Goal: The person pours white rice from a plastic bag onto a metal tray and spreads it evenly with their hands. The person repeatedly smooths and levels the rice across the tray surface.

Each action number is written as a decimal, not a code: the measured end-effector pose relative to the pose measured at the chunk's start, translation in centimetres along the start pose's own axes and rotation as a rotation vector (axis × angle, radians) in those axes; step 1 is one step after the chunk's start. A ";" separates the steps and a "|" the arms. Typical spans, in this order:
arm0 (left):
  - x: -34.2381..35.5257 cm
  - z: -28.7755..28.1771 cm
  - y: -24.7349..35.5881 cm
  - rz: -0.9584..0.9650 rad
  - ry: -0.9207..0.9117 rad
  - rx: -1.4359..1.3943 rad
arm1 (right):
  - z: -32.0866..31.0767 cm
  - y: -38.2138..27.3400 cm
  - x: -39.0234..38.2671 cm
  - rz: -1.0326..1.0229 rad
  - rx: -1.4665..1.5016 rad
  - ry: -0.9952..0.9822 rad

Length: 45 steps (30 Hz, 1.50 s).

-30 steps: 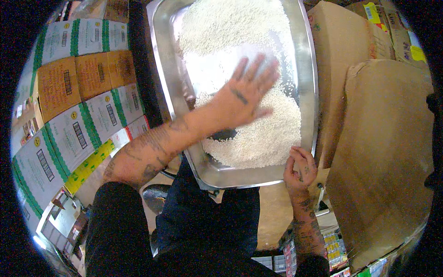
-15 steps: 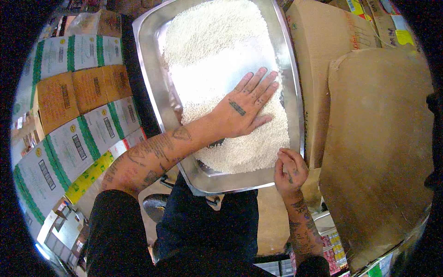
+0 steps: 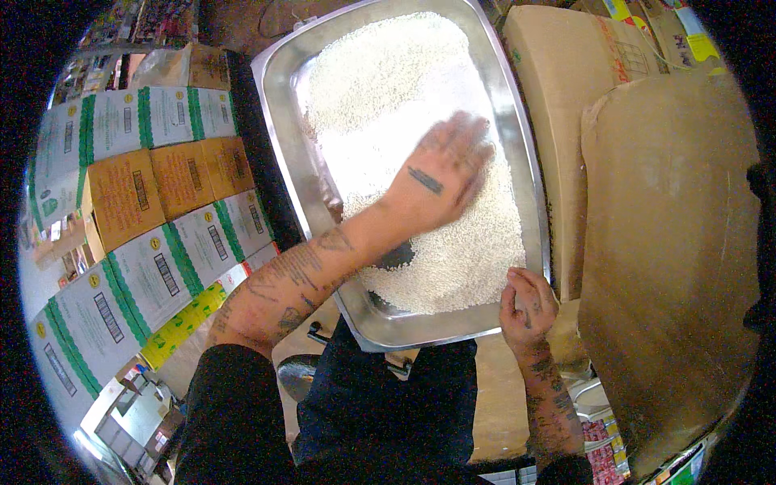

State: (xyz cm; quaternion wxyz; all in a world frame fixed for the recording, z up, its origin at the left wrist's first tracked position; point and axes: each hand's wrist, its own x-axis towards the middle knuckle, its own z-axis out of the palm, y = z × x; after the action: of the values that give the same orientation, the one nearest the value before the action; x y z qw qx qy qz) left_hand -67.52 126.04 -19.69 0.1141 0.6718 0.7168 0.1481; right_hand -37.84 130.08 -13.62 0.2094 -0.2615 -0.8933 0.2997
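A deep rectangular metal tray (image 3: 287, 162) with rounded corners lies in front of me, slightly tilted in the picture. Small whitish, rice-like grains (image 3: 461, 267) cover much of its bottom, heaped at the far end and at the near right. Between the heaps the bottom is washed out by glare. My left hand (image 3: 440, 174) reaches across the tray, palm down over the grains; its fingers are smeared by motion. At the near right corner, my right hand (image 3: 529, 307) is closed with curled fingers on the tray's rim.
Stacked white-and-green cartons (image 3: 145, 275) with brown boxes (image 3: 166, 182) between them stand at the left. A tall cardboard box (image 3: 546, 145) sits close along the tray's right side. Beyond it leans a large brown cardboard sheet (image 3: 671, 267). My legs (image 3: 388, 396) are below the tray.
The whole view has shifted, so everything sits a little further right and lower. My left hand's spread fingers have drawn together and blurred over the grains. The right hand stays at the corner.
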 end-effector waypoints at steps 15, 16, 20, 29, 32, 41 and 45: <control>-3.9 -2.4 -1.1 -0.350 0.273 0.175 | -0.4 -0.1 0.0 0.003 -0.003 -0.042; -4.3 -2.6 -0.5 -0.312 0.165 0.092 | -0.4 0.0 0.0 0.008 0.002 -0.045; -5.2 -3.8 1.6 -0.228 -0.175 -0.022 | -0.4 -0.2 0.1 0.016 -0.035 -0.063; -2.3 -1.7 1.7 -0.243 0.220 -0.094 | -0.4 -0.3 0.0 0.050 -0.066 -0.089; -3.0 -1.7 2.3 -0.054 -0.060 -0.315 | -0.3 -0.2 0.0 0.052 -0.072 -0.096; -8.2 -4.2 1.1 -0.515 0.028 0.073 | -0.5 -0.3 -0.1 0.066 -0.067 -0.094; -9.0 -5.4 4.1 -0.534 -0.229 -0.016 | -0.5 -0.3 0.0 0.066 -0.059 -0.103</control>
State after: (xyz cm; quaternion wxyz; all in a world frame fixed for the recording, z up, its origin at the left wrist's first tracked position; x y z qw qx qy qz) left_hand -65.04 116.93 -13.45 0.2346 0.4708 0.8495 0.0417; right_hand -37.67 130.11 -13.02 0.1455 -0.2812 -0.9021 0.2931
